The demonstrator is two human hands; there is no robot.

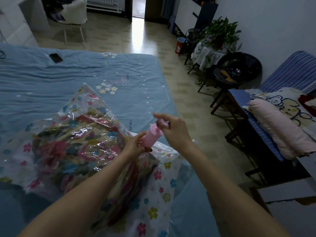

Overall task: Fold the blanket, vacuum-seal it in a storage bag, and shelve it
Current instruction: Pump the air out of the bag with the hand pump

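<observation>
A clear storage bag (159,189) printed with small flowers lies on the blue bed (68,76). Inside it is the folded floral blanket (71,147). A pink hand pump (151,136) stands tilted on the bag near the bed's right edge. My left hand (134,146) grips the pump's barrel near its base. My right hand (171,129) grips the pump's handle at the top. The bag's far corner (87,94) sticks up, crinkled.
A black phone (56,58) lies on the bed's far side. Right of the bed is bare floor, then a black chair (237,71), a plant table (210,52) and a striped bench with a pink pillow (282,130). A white chair (75,16) stands far back.
</observation>
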